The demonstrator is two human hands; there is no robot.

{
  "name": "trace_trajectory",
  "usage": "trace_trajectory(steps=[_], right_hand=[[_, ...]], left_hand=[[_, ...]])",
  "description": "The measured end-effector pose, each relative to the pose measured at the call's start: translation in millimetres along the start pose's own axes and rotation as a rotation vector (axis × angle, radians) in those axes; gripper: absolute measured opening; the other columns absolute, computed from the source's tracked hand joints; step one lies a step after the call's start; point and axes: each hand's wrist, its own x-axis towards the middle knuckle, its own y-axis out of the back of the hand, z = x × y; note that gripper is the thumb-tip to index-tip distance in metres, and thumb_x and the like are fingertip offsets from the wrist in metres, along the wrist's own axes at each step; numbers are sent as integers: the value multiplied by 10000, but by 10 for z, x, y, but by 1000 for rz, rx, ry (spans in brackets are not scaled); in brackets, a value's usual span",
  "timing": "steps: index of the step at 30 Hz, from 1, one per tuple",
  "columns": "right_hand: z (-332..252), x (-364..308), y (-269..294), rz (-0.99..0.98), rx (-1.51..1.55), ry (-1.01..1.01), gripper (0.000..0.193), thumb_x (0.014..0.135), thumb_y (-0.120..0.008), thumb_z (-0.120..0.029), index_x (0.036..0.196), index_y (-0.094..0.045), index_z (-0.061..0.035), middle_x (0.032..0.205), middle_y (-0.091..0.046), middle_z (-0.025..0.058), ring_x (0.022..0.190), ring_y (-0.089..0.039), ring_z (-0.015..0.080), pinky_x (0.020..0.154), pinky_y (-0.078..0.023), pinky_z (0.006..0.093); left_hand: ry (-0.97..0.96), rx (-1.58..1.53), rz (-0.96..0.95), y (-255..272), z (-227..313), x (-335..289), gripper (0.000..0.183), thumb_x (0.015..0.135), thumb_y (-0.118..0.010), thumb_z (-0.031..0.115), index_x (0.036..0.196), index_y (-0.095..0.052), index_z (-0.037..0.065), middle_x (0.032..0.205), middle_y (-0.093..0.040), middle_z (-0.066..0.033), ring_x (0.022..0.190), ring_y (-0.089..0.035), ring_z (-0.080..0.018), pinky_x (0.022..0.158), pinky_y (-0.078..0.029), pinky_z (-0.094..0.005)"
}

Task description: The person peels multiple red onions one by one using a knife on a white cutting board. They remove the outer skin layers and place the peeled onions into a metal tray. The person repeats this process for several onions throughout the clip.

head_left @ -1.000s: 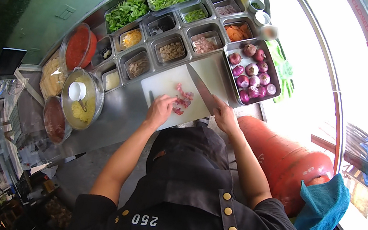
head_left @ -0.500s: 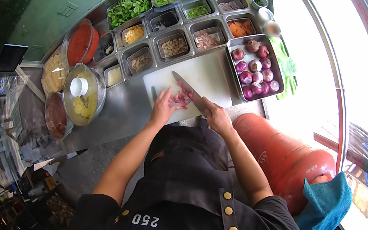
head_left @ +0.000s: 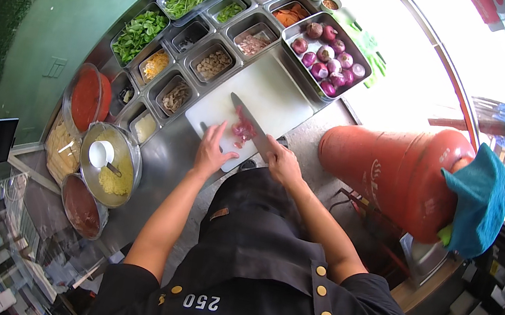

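1. One long steel bench (head_left: 163, 152) runs across in front of me, bearing nearly everything I work with.
2. To my right, a big red gas cylinder (head_left: 377, 172) has a blue-green cloth (head_left: 479, 202) draped over its far end.
3. On the bench before me is a white cutting board (head_left: 275, 101), set at a slant, its near corner close to my apron.
4. Beyond its right end sits a steel tray (head_left: 314, 44) of whole purple onions (head_left: 325, 53).
5. Off to my left is a round bowl (head_left: 124, 143) with yellow food (head_left: 114, 182) and a white cup (head_left: 101, 153) inside.
6. A broad knife (head_left: 256, 128) lies slantwise over the board, its tip pointing away from me and to the left.
7. My right hand (head_left: 283, 162) is closed around its handle, at the board's near edge.
8. My left hand (head_left: 209, 149) is fairly wide, thumb apart from the fingers, gripping nothing that I can see, over the board's left part.
9. Small chopped pink-red pieces (head_left: 243, 131) lie in a loose heap on the board, between my left hand and the blade.
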Motion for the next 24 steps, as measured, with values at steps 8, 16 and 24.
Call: trace_trajectory(steps=[8,16,24], right_hand=[[-94,-245,-421,145,41,-40,580,1008,-604,-182,1584,-624,-117,1356,-746,278,1253,-716,463,1090,-563,527],[-60,-379,-988,252,147,-117,626,1023,-668,-158,1644,-590,-158,965,-790,262,795,-805,323,816,-622,421],[-67,-399,-1185,353,12,-92,634,1018,-664,-163,1648,-587,-160,943,-777,265,745,-800,277,804,-621,419]], left_hand=[[31,-177,-142,-63,-170,365,909,816,-965,52,1626,-557,-5,1277,-748,-155,1023,-780,-266,869,-653,-387],[65,-484,-67,-48,-192,213,712,930,-801,-88,1605,-589,-15,1251,-768,-192,1053,-818,-275,878,-669,-372],[-11,-207,123,-178,-260,65,488,1089,-589,59,1568,-597,-31,1456,-664,-281,1387,-652,-426,1144,-536,-506]])
